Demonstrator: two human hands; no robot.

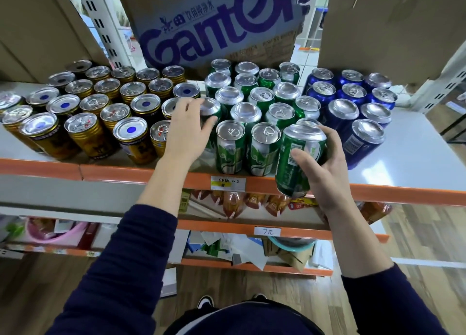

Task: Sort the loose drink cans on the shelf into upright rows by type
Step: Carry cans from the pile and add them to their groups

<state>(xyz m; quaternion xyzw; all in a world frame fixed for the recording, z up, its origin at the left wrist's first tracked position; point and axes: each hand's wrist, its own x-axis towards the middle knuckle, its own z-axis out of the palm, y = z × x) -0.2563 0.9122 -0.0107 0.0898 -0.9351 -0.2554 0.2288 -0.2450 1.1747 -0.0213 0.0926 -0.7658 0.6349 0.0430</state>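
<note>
our right hand (325, 173) grips a tilted green can (295, 158) at the front right of the green rows (262, 100); our left hand (187, 133) grasps a second green can (211, 107) on their left edge, on the shelf (416, 158).

Dark navy long sleeves (121, 271), bare left hand (187, 130) and right hand (325, 173), black-and-white shoes (205, 302).

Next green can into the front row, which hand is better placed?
Right. The right hand grips a tilted green can just off the front edge of the shelf, beside the front-row green cans. The left hand is wrapped round a left-edge green can farther back.
</note>
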